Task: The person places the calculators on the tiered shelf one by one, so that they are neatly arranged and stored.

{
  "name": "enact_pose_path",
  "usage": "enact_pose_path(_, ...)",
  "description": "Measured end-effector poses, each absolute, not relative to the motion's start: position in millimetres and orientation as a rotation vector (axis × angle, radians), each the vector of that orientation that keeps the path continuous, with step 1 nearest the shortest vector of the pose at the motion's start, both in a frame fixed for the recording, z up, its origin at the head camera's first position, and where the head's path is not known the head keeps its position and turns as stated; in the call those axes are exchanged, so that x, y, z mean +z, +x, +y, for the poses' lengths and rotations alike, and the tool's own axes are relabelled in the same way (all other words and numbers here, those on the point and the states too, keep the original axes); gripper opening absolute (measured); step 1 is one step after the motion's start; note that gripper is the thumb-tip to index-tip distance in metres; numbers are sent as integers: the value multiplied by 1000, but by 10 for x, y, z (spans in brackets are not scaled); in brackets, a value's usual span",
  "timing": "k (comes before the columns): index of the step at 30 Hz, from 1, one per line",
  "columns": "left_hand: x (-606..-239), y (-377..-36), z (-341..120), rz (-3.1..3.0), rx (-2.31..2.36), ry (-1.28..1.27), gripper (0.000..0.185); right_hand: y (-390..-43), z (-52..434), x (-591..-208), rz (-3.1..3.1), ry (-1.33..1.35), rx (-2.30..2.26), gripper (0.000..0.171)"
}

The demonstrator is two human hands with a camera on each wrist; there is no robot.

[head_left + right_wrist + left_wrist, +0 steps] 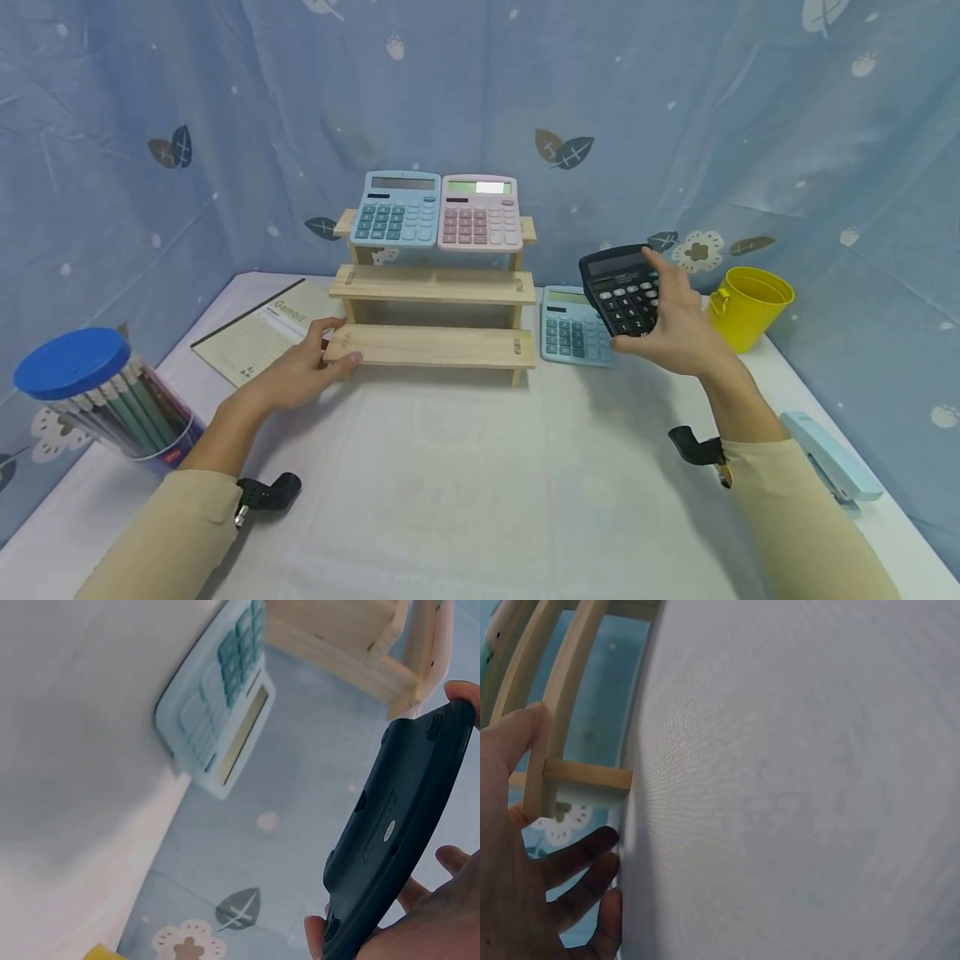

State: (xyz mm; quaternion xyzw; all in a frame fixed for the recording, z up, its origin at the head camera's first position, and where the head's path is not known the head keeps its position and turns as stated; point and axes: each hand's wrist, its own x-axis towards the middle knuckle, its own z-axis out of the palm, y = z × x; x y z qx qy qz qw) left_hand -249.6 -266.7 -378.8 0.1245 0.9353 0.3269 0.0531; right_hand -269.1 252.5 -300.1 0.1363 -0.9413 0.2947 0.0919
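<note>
A wooden three-step stand sits mid-table. My left hand grips the left end of its bottom step, thumb on top; in the left wrist view the thumb lies along the plank and the fingers curl beneath. My right hand holds a black calculator tilted in the air, right of the stand; the right wrist view shows its dark back between my fingers. A blue calculator and a pink calculator lean on the top step.
Another blue calculator lies flat on the white cloth by the stand's right end, below the black one. A yellow cup stands far right, a light-blue stapler near right. A pencil tub and a notebook are at left.
</note>
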Motion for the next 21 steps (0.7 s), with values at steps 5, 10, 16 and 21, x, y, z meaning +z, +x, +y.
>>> enact_pose_path(5, -3775, -2487, -2656, 2838, 992, 386, 84, -2604, 2429, -2979, -2758, 462, 875, 124)
enact_pose_path(10, -3777, -2498, -2655, 2845, 983, 388, 83, -2546, 2303, -2947, -2738, 543, 879, 123)
enact_pose_path(16, -3787, -2501, -2652, 2844, 974, 386, 84, -2513, 2169, -2969, -2733, 615, 888, 122)
enact_pose_path(21, -3778, -2489, -2639, 2847, 970, 379, 84, -2499, 2065, -2975, -2738, 684, 875, 122)
